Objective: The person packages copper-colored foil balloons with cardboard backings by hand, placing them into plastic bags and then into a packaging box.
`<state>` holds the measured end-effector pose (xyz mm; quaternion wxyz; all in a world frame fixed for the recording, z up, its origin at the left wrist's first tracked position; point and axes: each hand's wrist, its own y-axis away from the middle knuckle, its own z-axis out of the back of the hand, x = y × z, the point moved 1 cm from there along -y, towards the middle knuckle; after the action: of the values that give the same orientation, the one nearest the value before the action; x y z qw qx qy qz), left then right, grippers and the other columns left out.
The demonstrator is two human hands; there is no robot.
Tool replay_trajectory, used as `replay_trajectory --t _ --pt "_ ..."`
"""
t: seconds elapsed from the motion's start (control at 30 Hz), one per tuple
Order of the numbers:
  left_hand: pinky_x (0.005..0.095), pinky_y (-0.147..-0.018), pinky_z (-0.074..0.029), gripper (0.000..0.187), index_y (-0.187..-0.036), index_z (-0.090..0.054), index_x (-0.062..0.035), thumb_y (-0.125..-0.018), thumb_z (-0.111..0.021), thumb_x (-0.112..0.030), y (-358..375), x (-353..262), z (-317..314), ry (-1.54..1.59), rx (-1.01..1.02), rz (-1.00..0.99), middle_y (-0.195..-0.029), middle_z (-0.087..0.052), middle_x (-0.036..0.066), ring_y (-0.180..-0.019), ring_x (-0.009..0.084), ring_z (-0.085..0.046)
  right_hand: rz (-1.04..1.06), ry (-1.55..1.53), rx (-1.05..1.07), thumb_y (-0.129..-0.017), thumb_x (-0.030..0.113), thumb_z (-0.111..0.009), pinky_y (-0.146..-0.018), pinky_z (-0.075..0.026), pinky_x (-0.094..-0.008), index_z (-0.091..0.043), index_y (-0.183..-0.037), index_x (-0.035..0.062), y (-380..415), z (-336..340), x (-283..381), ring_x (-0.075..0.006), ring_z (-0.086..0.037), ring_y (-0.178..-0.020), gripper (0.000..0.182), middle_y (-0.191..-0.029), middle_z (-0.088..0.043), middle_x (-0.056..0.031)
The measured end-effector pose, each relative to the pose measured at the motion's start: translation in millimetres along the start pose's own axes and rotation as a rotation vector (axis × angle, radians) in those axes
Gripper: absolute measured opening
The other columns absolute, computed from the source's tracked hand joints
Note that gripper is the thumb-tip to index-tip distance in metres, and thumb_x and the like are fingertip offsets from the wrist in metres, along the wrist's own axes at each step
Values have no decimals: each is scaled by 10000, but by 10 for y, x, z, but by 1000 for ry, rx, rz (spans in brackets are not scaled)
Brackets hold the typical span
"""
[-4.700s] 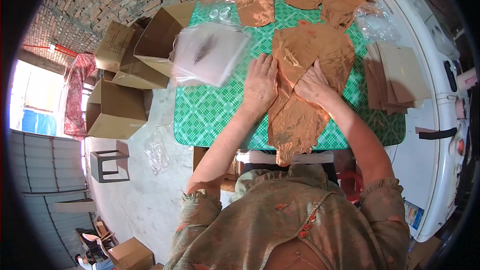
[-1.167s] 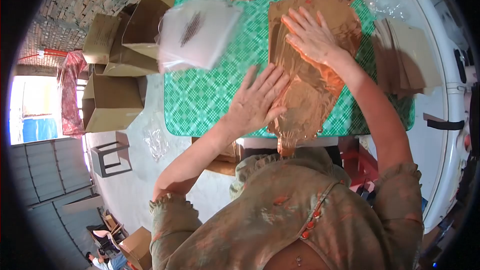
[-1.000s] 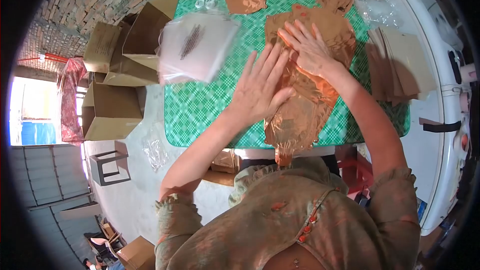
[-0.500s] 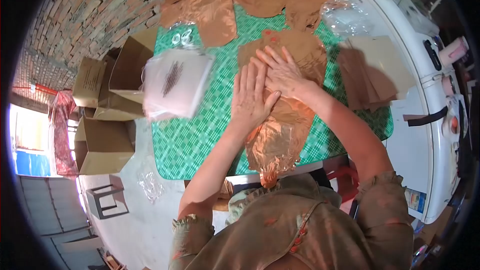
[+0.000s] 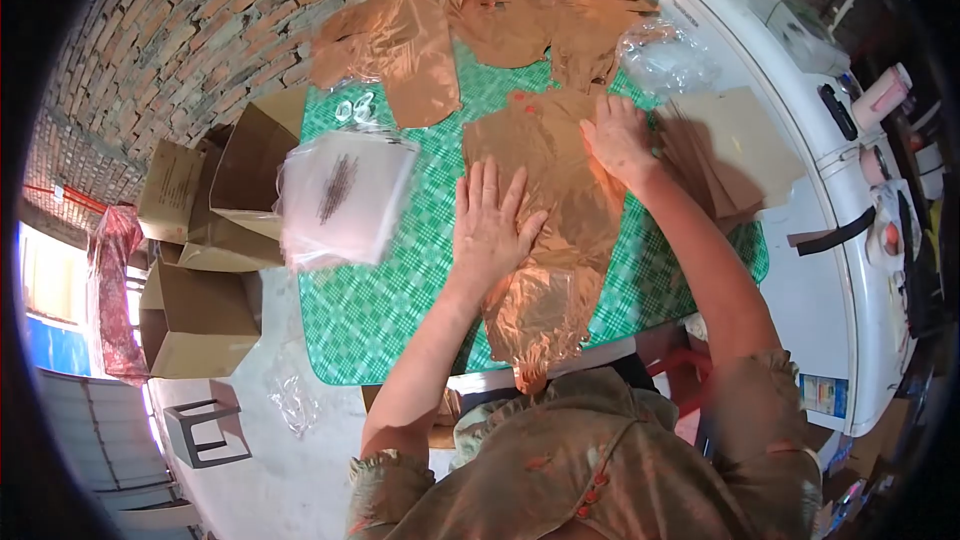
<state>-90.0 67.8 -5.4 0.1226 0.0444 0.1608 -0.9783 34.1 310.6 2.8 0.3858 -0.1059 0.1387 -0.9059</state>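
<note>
A flat, copper-coloured foil balloon (image 5: 555,200) lies lengthwise on the green checked tablecloth (image 5: 400,320), its crinkled narrow end hanging over the near edge by my body. My left hand (image 5: 490,225) rests palm down on the balloon's left side, fingers spread. At its upper right edge is my right hand (image 5: 618,145), palm down with the fingers slightly bent and the thumb toward the middle of the foil. Small red marks show near the balloon's far end.
More copper foil pieces (image 5: 420,50) lie along the far edge. To the left are a stack of clear plastic bags (image 5: 345,200) and open cardboard boxes (image 5: 215,325). Brown cardboard sheets (image 5: 735,150) and crumpled clear plastic (image 5: 665,55) lie right, beside a white fridge-like cabinet (image 5: 830,270).
My hands have moved apart from the middle of the balloon. The right hand went to the upper right edge, while the left stayed on the left side. The view shifted slightly.
</note>
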Motion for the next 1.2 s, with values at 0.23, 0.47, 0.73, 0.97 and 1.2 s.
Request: replay_trajectory --t 0.23,0.47,0.73,0.97,1.2 --pt "562 -1253 -156 708 -1570 -432 -148 -1015 -472 -584 2 5 -3 17 -21 -8 -1623 -318 280 -1532 437 -238 -169 -72 26 -920 406 -683 -903 -527 -496 -700 -1027 -50 -173 59 -121 -391 -642 -1085 468 -1129 -666 -243" --pt "569 -1248 -170 699 -1570 -434 -166 -1014 -473 -587 4 22 -36 2 -45 -16 -1612 -336 281 -1525 437 -256 -115 -266 212 -889 305 -644 -855 -538 -502 -699 -998 10 -461 -1 -321 -411 -678 -1004 319 -1022 -709 -237" --pt "572 -1247 -172 694 -1561 -448 -170 -1007 -492 -586 1 22 -41 26 -57 -18 -1610 -341 280 -1524 439 -260 -129 -378 146 -864 310 -641 -762 -504 -470 -665 -939 8 -456 279 -131 -377 -671 -888 312 -903 -681 -221" --pt "570 -1250 -165 694 -1559 -452 -172 -1006 -491 -589 4 16 -29 21 -59 -15 -1616 -335 273 -1528 432 -255 -54 -463 254 -913 400 -604 -739 -506 -470 -675 -926 0 -541 626 376 -402 -676 -858 406 -889 -688 -223" --pt "562 -1257 -146 697 -1554 -460 -165 -1005 -491 -593 1 20 -19 17 -45 -3 -1615 -337 271 -1534 421 -247 98 -866 180 -950 421 -613 -743 -528 -436 -669 -988 -35 -568 113 858 -361 -668 -809 461 -883 -687 -232"
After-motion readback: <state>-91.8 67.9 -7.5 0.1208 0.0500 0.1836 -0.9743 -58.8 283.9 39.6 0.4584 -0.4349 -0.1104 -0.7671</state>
